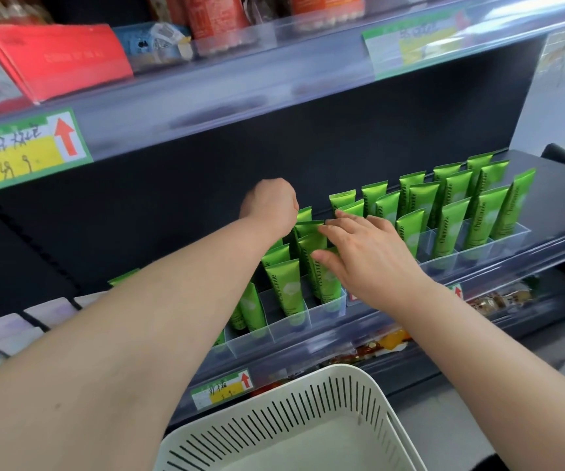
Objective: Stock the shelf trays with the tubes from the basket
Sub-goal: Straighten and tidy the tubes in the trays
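Your left hand (269, 205) is curled over the back row of green tubes (286, 287) in the clear divided tray (288, 329). Its fingers are hidden, so you cannot tell whether it grips one. Your right hand (373, 260) lies spread, fingertips touching tube tops. Right of it, a second clear tray (512, 234) holds rows of upright tubes. Below your forearms sits the white slotted basket (308, 399), floor showing bare. The upper shelf's edge (240, 107) overhangs both hands, and dark shelf space opens left of them.
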`<state>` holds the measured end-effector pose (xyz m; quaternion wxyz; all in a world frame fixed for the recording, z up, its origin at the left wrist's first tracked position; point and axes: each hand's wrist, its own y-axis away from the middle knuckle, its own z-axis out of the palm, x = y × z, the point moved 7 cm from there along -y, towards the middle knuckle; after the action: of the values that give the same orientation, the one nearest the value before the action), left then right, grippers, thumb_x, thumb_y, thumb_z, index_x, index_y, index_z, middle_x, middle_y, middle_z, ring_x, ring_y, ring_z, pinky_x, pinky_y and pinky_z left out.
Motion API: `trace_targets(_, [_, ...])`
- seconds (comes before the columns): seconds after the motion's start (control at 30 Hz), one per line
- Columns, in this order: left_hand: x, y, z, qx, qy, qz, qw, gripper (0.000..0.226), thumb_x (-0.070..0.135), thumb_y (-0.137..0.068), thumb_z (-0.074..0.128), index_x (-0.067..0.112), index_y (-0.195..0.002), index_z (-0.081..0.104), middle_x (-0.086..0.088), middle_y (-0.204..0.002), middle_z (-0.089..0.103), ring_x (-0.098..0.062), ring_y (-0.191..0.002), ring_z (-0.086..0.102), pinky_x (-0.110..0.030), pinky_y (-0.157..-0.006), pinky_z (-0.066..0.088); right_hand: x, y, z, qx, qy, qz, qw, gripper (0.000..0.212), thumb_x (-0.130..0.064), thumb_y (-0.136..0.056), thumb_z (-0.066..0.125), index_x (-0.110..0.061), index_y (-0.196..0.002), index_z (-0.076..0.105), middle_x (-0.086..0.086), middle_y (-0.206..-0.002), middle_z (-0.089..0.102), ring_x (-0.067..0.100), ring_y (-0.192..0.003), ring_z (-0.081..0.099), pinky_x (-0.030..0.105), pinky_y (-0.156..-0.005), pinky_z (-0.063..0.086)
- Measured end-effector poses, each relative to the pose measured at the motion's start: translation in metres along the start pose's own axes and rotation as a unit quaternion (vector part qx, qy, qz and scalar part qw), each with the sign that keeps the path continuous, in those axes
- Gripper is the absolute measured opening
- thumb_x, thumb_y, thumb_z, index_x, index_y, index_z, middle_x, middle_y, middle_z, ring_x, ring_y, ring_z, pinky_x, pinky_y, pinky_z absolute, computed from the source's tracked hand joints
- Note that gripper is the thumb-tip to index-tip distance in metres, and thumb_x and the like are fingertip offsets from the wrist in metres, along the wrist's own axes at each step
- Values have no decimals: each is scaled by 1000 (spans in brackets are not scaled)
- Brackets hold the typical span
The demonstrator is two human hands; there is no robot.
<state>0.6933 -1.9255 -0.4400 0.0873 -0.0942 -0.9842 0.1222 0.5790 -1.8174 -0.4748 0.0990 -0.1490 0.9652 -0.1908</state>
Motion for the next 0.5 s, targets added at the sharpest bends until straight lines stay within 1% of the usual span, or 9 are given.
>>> trace_targets(0.1, [0, -1, 0, -3, 13, -3, 1000, 14, 16, -86, 64, 23, -83, 75, 3, -95, 72, -23, -89, 66, -32, -73, 55, 1, 0, -1, 5, -3, 0, 1000, 52, -51, -97, 38, -15, -132, 54, 0, -135, 56, 18, -137, 37, 46, -108, 31])
trace_targets(0.23, [-1, 1, -9, -2, 46, -4, 999, 9, 23, -87, 68, 27, -90, 75, 2, -104, 70, -23, -96, 65, -30, -77, 51, -1, 0, -5, 10, -6, 1, 1000, 52, -51, -97, 37, -16, -132, 53, 0, -137, 54, 17, -137, 37, 45, -108, 30])
trace_targets(0.4, [-11, 14, -27, 1, 50, 5, 999, 15, 18, -89, 65, 26, -97, 75, 1, -107, 70, -22, -97, 65, -29, -76, 49, -11, 1, -8, 12, -3, -9, 1000, 49, -48, -97, 40, -15, -131, 53, 0, -135, 55, 18, -136, 39, 45, -107, 32])
trace_targets(0.5, [-24, 29, -41, 2, 44, 12, 999, 16, 16, -89, 64, 24, -97, 75, 1, -106, 70, -23, -98, 65, -32, -84, 52, -27, 1, -14, 24, -15, -22, 999, 45, -44, -97, 43, -15, -131, 54, 1, -133, 57, 20, -134, 42, 43, -104, 33])
